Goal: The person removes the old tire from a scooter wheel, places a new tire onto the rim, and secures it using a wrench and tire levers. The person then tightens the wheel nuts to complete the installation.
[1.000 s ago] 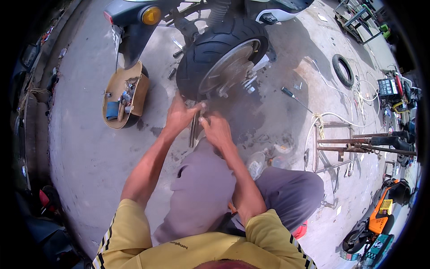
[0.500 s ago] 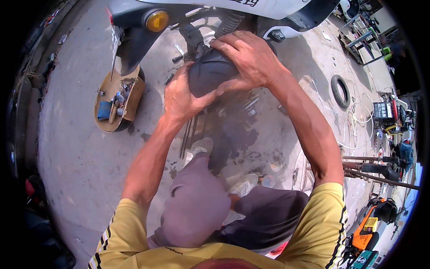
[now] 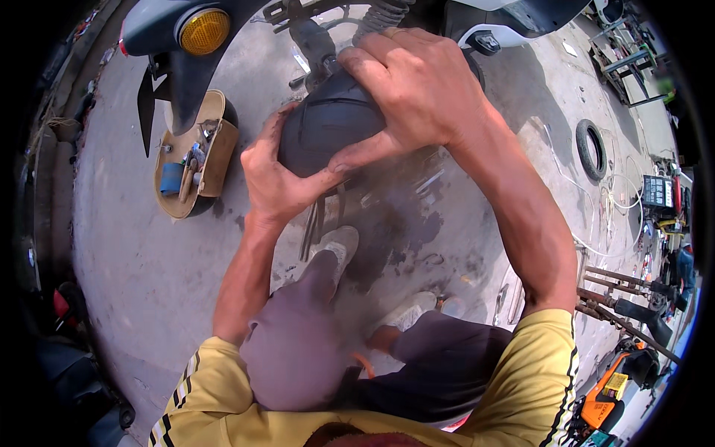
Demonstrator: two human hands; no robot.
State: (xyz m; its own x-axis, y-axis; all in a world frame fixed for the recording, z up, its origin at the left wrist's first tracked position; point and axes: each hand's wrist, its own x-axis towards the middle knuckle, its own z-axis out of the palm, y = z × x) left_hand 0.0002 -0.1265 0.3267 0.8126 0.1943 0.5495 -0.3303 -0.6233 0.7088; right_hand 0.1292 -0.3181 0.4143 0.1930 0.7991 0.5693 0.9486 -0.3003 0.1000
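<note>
A black scooter tire (image 3: 328, 123) sits at the rear of the scooter, below the coil spring (image 3: 383, 16) of its shock absorber. Around the tire's left side curves my left hand (image 3: 279, 175), its thumb reaching in along the near edge. My right hand (image 3: 421, 89) lies over the upper right of the tread, thumb pointing toward the left thumb. Both hands grip the tire; some right fingertips are out of clear sight. Left of the tire hang the dark rear fender (image 3: 182, 89) and an amber turn signal (image 3: 205, 31).
To the left stands a tan open container (image 3: 216, 160) with tools and a blue roll. Long metal bars (image 3: 313, 231) lie near my shoe. At right are a loose tire (image 3: 590, 150), a pale hose (image 3: 570, 197), a battery (image 3: 658, 191) and rusty metal rods (image 3: 622, 302).
The tire and both hands appear larger, with the left hand farther left in view. The scooter's fender and turn signal have shifted left and up. Both hands keep their grip on the tire.
</note>
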